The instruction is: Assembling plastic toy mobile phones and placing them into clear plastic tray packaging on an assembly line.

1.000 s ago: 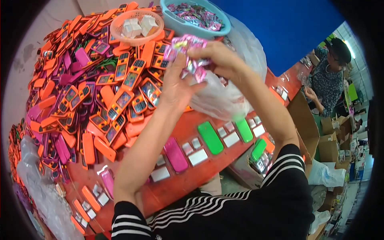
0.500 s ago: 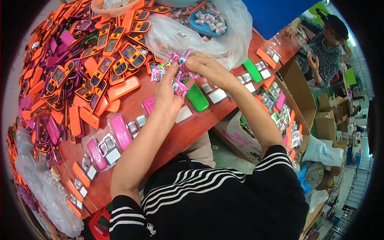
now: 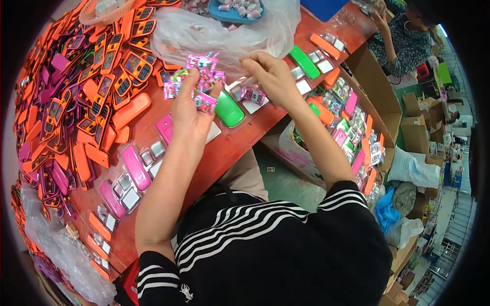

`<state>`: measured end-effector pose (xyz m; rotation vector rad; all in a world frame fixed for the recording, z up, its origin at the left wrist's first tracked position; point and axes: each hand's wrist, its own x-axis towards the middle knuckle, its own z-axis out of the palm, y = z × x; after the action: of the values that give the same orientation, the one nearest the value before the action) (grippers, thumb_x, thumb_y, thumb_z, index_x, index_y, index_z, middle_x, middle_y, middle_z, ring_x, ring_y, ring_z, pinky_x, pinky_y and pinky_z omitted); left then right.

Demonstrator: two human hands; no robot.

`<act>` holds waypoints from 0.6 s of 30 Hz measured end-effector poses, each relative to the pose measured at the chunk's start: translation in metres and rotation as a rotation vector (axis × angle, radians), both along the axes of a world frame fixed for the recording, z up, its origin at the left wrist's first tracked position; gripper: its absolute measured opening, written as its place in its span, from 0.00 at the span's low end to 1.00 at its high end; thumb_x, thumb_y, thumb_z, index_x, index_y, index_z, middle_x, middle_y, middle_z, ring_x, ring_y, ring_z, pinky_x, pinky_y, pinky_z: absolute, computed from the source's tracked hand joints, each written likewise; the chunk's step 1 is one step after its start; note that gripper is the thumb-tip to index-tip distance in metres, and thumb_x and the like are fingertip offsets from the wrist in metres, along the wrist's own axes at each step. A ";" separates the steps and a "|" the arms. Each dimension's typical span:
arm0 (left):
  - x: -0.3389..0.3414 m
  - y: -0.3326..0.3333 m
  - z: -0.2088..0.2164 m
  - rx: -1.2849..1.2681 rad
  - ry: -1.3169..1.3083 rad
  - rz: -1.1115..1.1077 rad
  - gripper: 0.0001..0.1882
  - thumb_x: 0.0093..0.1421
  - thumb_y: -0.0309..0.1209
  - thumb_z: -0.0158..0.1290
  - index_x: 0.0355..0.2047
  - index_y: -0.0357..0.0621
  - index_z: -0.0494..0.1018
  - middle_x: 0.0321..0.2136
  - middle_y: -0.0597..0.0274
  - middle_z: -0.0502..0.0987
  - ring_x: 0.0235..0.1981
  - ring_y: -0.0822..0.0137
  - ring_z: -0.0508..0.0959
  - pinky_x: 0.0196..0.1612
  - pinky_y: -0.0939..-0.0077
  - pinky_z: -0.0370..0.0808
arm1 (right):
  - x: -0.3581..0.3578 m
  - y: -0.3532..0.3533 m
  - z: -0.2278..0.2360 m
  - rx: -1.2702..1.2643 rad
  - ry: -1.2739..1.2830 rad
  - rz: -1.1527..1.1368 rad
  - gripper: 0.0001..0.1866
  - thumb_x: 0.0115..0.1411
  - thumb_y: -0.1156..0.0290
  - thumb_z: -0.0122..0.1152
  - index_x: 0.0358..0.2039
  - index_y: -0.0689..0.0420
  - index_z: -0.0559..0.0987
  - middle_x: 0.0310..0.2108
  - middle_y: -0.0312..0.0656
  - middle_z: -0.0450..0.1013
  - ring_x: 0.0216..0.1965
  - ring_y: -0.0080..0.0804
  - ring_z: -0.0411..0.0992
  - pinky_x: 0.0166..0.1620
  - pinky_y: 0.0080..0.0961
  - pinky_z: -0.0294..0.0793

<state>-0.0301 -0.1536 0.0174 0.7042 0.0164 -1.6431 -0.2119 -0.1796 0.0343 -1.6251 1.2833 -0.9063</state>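
My left hand (image 3: 190, 115) is closed around a bunch of small pink printed packets (image 3: 204, 64), pinched between thumb and fingers above the table. To its right, my right hand (image 3: 275, 79) is loosely curled with its fingers apart, and nothing shows in them. A single pink packet (image 3: 252, 95) sits just below that hand, over a clear blister with a white piece. Beside it, between the hands, lies a blister with a green toy phone case (image 3: 230, 109). More such blisters line the table edge, including a pink case (image 3: 136, 167) and another green case (image 3: 304, 62).
A big heap of orange and purple toy phones (image 3: 102, 97) covers the table's left. Behind my hands lies a clear plastic bag (image 3: 178, 33) near a blue tray (image 3: 235, 11) of small pieces. A carton (image 3: 375, 97) of filled blisters stands right. Another person (image 3: 403, 41) works beyond.
My hands have moved apart; the right one went away from the bunch, and a single pink packet now sits below it. The view has shifted, so the table appears farther left and up.
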 end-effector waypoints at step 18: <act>0.027 0.073 0.002 0.025 -0.315 -0.149 0.11 0.55 0.29 0.55 0.39 0.45 0.70 0.32 0.63 0.76 0.31 0.69 0.78 0.24 0.72 0.80 | 0.035 -0.055 -0.009 -0.936 0.526 0.081 0.07 0.52 0.71 0.57 0.33 0.52 0.78 0.36 0.38 0.71 0.37 0.37 0.70 0.39 0.28 0.71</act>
<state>-0.0033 -0.0805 0.0189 0.9971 -0.2474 -1.6583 -0.1772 -0.2344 0.0255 -2.7669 1.1630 -1.1624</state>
